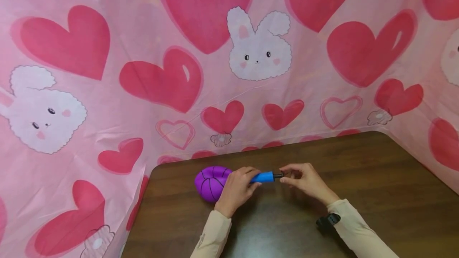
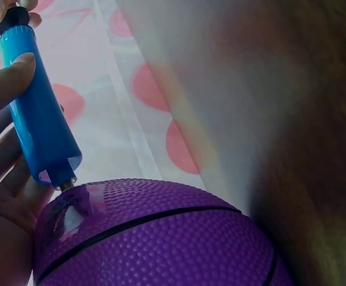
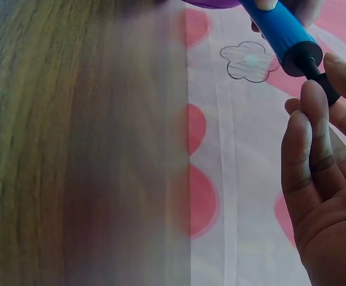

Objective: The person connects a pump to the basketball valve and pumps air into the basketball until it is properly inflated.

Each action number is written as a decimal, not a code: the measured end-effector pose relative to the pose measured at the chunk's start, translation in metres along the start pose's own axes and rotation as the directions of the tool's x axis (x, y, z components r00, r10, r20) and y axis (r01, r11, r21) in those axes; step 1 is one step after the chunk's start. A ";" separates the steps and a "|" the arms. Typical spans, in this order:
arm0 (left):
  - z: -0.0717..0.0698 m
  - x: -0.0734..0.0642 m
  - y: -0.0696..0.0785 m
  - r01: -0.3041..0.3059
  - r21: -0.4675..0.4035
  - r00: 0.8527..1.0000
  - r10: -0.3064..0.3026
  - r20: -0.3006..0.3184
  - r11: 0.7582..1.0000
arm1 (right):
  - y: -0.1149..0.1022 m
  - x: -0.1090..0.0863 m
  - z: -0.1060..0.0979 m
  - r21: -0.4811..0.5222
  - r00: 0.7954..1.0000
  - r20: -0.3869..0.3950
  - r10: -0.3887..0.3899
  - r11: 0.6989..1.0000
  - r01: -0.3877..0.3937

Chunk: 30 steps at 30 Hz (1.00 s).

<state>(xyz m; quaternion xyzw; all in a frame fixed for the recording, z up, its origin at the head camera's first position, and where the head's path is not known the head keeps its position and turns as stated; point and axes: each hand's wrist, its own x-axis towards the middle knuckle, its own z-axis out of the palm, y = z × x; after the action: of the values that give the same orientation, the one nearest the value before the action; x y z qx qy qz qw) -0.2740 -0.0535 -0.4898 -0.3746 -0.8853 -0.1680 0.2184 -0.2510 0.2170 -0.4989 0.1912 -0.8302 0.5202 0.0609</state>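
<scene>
A purple ball [image 1: 211, 184] with black seams lies at the left of the table, its top dented in the head view. My left hand [image 1: 238, 188] grips the blue barrel of a hand pump [image 1: 264, 177] beside the ball. In the left wrist view the metal tip of the pump [image 2: 41, 113] meets the skin of the ball [image 2: 161, 238]. My right hand [image 1: 305, 180] pinches the black handle [image 3: 329, 89] at the pump's other end between thumb and fingers. Only a short length of black rod shows between handle and barrel.
The brown wooden table [image 1: 376, 194] has rounded far corners. Behind it and to the left hangs a pink cloth [image 1: 208, 86] printed with hearts and rabbits. A dark band with a small device [image 1: 328, 221] sits on my right wrist.
</scene>
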 end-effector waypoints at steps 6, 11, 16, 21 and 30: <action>0.000 0.000 0.001 0.003 -0.016 1.000 -0.003 -0.001 1.000 | -0.001 0.000 -0.002 -0.001 1.000 0.008 -0.003 1.000 0.003; 0.000 0.000 0.001 -0.007 -0.025 1.000 0.007 0.001 1.000 | -0.001 0.000 -0.003 -0.037 1.000 0.004 -0.005 0.999 0.005; 0.000 -0.001 0.000 -0.010 -0.051 1.000 0.010 0.006 0.999 | -0.003 0.001 -0.005 -0.070 1.000 0.007 -0.010 0.998 0.011; 0.000 -0.001 0.000 -0.018 -0.054 1.000 0.019 0.004 0.998 | -0.003 0.001 -0.008 -0.082 1.000 0.020 -0.018 0.996 0.020; -0.001 -0.001 -0.002 0.002 -0.049 1.000 -0.001 0.013 0.999 | 0.000 -0.002 -0.035 -0.104 0.998 -0.004 -0.065 0.993 0.064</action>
<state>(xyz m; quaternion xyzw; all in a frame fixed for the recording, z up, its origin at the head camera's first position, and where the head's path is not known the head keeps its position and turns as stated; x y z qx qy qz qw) -0.2745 -0.0557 -0.4892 -0.3802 -0.8826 -0.1872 0.2036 -0.2525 0.2486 -0.4839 0.2126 -0.8491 0.4749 0.0907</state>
